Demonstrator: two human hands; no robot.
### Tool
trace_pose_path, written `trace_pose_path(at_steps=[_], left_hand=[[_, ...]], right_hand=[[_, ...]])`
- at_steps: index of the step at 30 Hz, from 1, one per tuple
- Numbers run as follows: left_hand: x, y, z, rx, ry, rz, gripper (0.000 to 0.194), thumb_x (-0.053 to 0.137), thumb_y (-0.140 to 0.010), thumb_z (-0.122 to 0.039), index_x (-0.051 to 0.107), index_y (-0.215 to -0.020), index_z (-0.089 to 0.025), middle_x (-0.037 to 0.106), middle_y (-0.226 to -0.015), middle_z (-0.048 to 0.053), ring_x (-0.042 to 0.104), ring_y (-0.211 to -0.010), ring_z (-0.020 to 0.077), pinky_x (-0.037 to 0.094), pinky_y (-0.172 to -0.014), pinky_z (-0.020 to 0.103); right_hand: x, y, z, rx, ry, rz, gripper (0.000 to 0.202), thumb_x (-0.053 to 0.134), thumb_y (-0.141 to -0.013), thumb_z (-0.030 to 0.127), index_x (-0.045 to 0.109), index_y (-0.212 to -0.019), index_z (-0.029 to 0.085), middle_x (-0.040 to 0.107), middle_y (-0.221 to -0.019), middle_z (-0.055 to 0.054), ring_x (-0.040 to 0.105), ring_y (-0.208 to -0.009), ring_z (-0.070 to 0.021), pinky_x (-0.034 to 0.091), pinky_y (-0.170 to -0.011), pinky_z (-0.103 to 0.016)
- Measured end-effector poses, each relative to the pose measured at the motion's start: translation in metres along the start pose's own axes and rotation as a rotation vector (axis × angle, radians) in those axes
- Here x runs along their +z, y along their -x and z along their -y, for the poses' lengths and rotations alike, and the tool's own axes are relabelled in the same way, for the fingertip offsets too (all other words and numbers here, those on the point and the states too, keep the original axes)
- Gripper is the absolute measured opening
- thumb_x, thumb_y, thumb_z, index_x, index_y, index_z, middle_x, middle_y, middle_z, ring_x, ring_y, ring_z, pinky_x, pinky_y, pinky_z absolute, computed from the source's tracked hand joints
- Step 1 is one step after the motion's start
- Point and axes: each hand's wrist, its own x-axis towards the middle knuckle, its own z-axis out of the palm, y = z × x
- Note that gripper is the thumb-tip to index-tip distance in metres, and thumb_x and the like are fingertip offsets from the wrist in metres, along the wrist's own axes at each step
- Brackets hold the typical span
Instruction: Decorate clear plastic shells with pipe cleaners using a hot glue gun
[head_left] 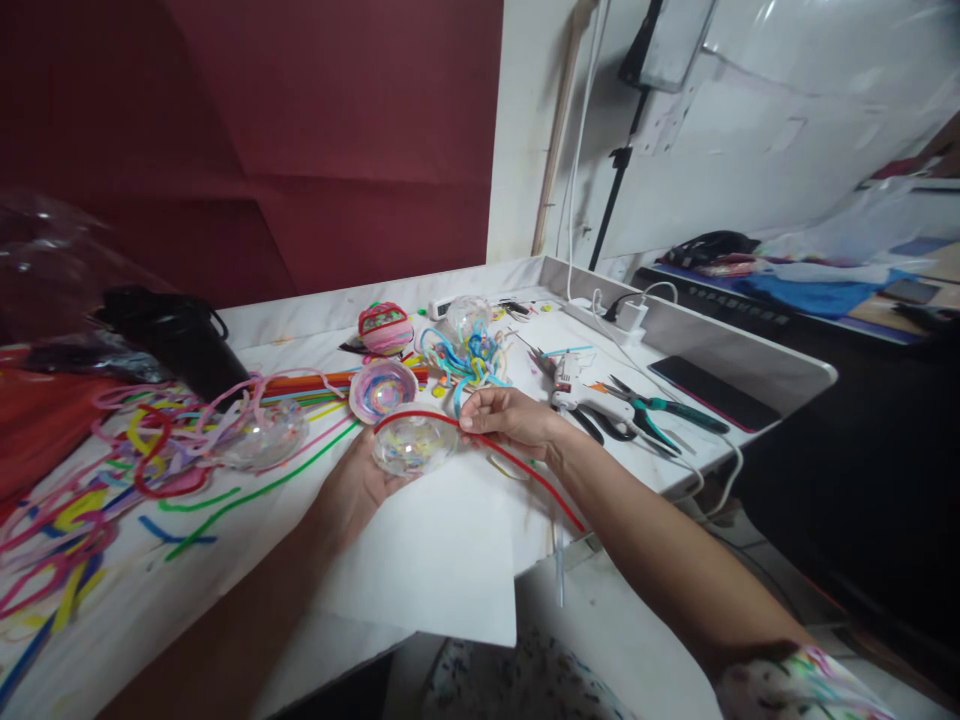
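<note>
In my left hand (358,490) rests a transparent plastic half-ball (415,452), its open side facing up and towards me. My right hand (504,418) is closed in a pinch on a red pipe cleaner (536,474). One stretch of it curves along the far rim of the half-ball; the other end hangs off to the right, past the wrist. Just behind stands a half-ball lined with pink, purple and blue (382,390). A white paper sheet (450,560) lies below my hands. The left fingertips are partly hidden behind the half-ball.
Tangled coloured pipe cleaners (161,440) and another transparent half-ball (266,435) lie left, near a black tumbler (176,340). A white glue gun (589,395), pliers (660,408) and a phone (712,392) lie right. Behind are a decorated ball (385,330) and a power strip (600,322).
</note>
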Motion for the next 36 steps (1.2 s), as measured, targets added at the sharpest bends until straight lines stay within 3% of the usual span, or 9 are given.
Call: trace_pose_path(at_steps=[11, 17, 22, 28, 32, 36], left_hand=[[0.007, 0.004, -0.001, 0.039, -0.035, -0.055, 0.045, 0.050, -0.096, -0.040, 0.056, -0.133, -0.015, 0.067, -0.132, 0.014, 0.057, -0.128, 0.0313, 0.043, -0.110, 0.049], [-0.002, 0.000, 0.002, 0.083, -0.049, -0.039, 0.046, 0.061, -0.090, -0.041, 0.059, -0.128, -0.015, 0.066, -0.132, 0.016, 0.060, -0.125, 0.0336, 0.049, -0.104, 0.050], [-0.013, -0.008, 0.005, 0.193, -0.122, -0.120, 0.049, 0.067, -0.085, -0.044, 0.060, -0.125, -0.018, 0.067, -0.130, 0.016, 0.059, -0.124, 0.0374, 0.052, -0.097, 0.056], [-0.014, -0.007, 0.005, 0.298, -0.172, -0.123, 0.043, 0.069, -0.083, -0.044, 0.060, -0.119, -0.022, 0.068, -0.126, 0.011, 0.062, -0.119, 0.0337, 0.053, -0.095, 0.054], [-0.011, -0.004, 0.004, 0.328, -0.163, -0.117, 0.038, 0.068, -0.084, -0.042, 0.060, -0.116, -0.023, 0.070, -0.123, 0.009, 0.063, -0.118, 0.0311, 0.053, -0.096, 0.053], [-0.009, -0.003, 0.003, 0.320, -0.171, -0.078, 0.040, 0.065, -0.086, -0.043, 0.058, -0.119, -0.021, 0.069, -0.126, 0.011, 0.061, -0.122, 0.0317, 0.049, -0.101, 0.055]], right_hand=[[0.000, -0.003, -0.001, -0.063, 0.065, -0.070, 0.042, 0.096, -0.044, 0.032, 0.065, -0.068, 0.015, 0.066, -0.056, 0.003, 0.061, -0.053, -0.0105, 0.048, -0.054, -0.023], [0.002, -0.002, 0.011, -0.079, 0.150, -0.130, 0.045, 0.097, -0.037, 0.030, 0.066, -0.067, 0.015, 0.066, -0.057, 0.003, 0.060, -0.054, -0.0093, 0.048, -0.057, -0.023], [0.000, 0.007, 0.021, -0.102, 0.245, -0.060, 0.042, 0.095, -0.048, 0.039, 0.069, -0.071, 0.015, 0.069, -0.065, 0.001, 0.063, -0.063, -0.0120, 0.049, -0.061, -0.024], [-0.003, 0.023, 0.025, -0.144, 0.346, -0.064, 0.047, 0.087, -0.058, 0.055, 0.070, -0.076, 0.015, 0.071, -0.074, -0.003, 0.064, -0.073, -0.0143, 0.048, -0.071, -0.028], [-0.010, 0.037, 0.028, -0.255, 0.514, -0.215, 0.050, 0.073, -0.071, 0.065, 0.071, -0.079, 0.016, 0.070, -0.075, -0.003, 0.061, -0.072, -0.0153, 0.047, -0.073, -0.031], [-0.033, 0.051, 0.024, -0.376, 0.641, -0.455, 0.044, 0.075, -0.071, 0.059, 0.071, -0.082, 0.017, 0.071, -0.079, -0.005, 0.064, -0.074, -0.0190, 0.049, -0.072, -0.033]])
